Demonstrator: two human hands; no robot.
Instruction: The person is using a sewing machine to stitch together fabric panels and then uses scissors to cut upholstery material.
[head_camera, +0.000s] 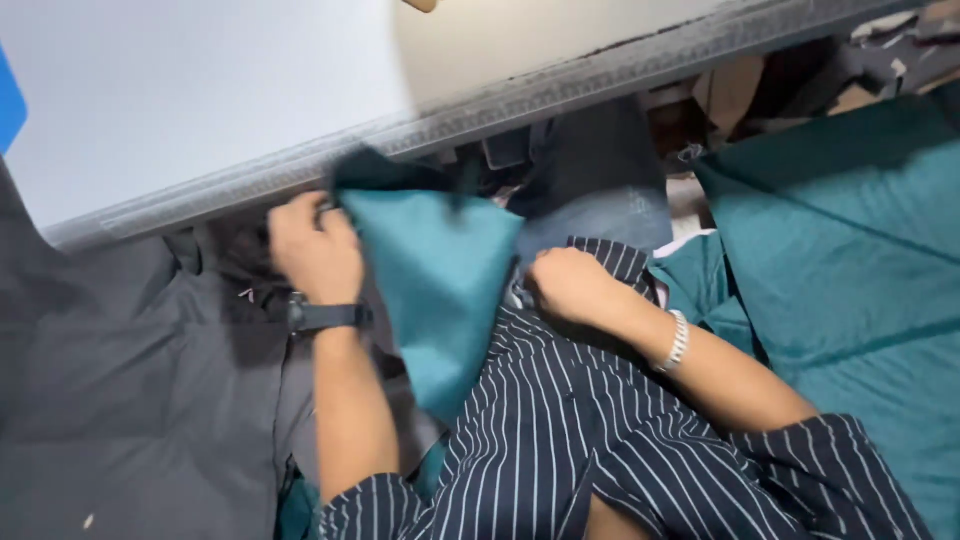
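Observation:
My left hand (312, 248), with a dark wristwatch, grips the upper corner of a teal piece of cloth (440, 290) just below the table's edge. The cloth hangs down in a pointed fold between my two arms. My right hand (570, 285), with a silver bracelet on the wrist, is closed at the cloth's right edge, against my dark striped shirt; whether it pinches the cloth is hard to tell.
A white table (200, 90) with a grey ribbed edge runs across the top. Dark grey fabric (120, 400) lies at the left. A large pile of teal fabric (850, 260) fills the right. Scraps and cardboard sit at the upper right.

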